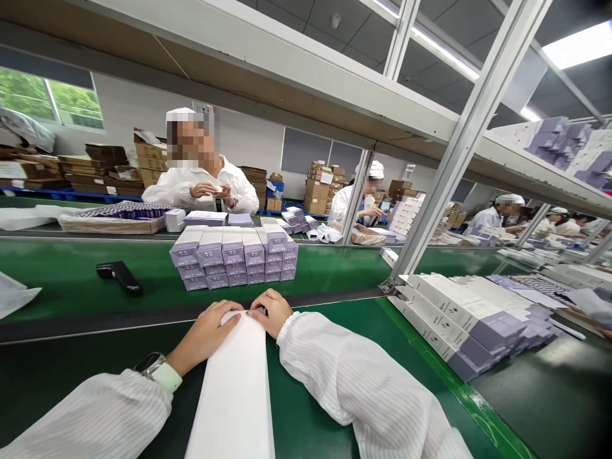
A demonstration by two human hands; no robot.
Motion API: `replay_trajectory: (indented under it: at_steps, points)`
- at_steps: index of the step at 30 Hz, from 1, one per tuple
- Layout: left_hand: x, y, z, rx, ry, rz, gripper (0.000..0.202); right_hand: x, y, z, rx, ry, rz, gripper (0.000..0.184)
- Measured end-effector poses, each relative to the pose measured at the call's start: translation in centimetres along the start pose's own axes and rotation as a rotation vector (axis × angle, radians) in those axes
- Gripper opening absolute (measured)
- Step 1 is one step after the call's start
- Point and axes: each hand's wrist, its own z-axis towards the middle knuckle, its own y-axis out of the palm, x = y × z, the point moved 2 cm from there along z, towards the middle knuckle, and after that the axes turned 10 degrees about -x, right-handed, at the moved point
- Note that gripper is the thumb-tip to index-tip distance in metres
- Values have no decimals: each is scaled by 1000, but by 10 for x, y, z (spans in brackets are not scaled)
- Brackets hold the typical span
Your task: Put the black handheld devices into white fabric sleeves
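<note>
A long white stack of thin, soft-looking sheets [234,389] runs from the bottom edge of the view toward the middle of the green worktop. At its far end my left hand [213,331] grips the left corner, thumb lying on top and fingers curled over the edge. My right hand [271,311] is closed at the far right corner, with thumb and forefinger pinched together at the end of the stack. Some of the fingertips are hidden, so I cannot tell how many sheets they hold. Just beyond my hands stands a block of stacked lilac-and-white boxes [234,255].
A black handheld scanner [119,277] lies on the green belt at left. Flat lilac-and-white cartons [459,319] are piled at right, beside a metal post [430,191]. A shelf [268,64] crosses overhead. Across the belt a co-worker [203,185] handles a small item near a tray [115,220].
</note>
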Motion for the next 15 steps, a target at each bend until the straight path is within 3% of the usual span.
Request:
replay_trajectory:
  at_steps: [5, 15]
  points:
    - [1, 0, -1, -11, -14, -16, 28, 1, -1, 1, 15, -29, 44, 7]
    - [4, 0, -3, -26, -40, -37, 28, 16, 3, 4, 93, 130, 397, 18]
